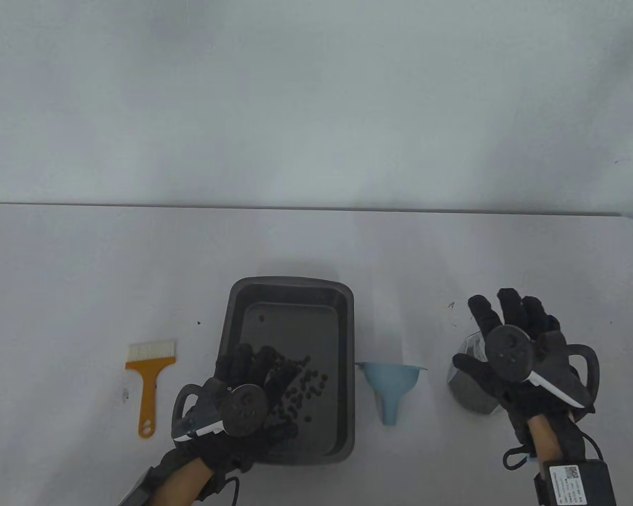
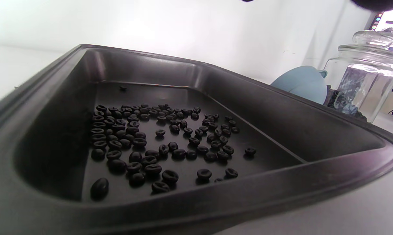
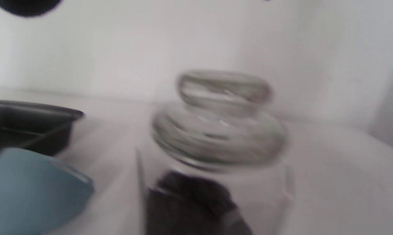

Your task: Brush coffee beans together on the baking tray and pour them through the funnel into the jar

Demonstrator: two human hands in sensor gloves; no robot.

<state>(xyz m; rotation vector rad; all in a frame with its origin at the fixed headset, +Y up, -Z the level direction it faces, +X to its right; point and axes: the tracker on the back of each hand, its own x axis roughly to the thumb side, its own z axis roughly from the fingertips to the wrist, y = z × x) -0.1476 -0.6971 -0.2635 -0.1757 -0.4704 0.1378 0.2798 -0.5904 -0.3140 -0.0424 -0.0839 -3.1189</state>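
Where glossy coffee beans (image 2: 157, 140) scatter, dark metal baking tray (image 2: 281, 107) gleams.

I can make out very little writing from here; the one label I find sits on the black box (image 1: 577, 482) strapped to the right forearm in the table view, a white sticker with a square code and a few lines of print, all too small for me to read; in the left wrist view a lit screen (image 2: 390, 24) at the far right edge shows coloured marks and dark lines, but no word I can tell; the baking tray (image 2: 281, 130), funnel (image 1: 393, 382), jar (image 2: 362, 85) and brush (image 1: 149, 385) show me no lettering
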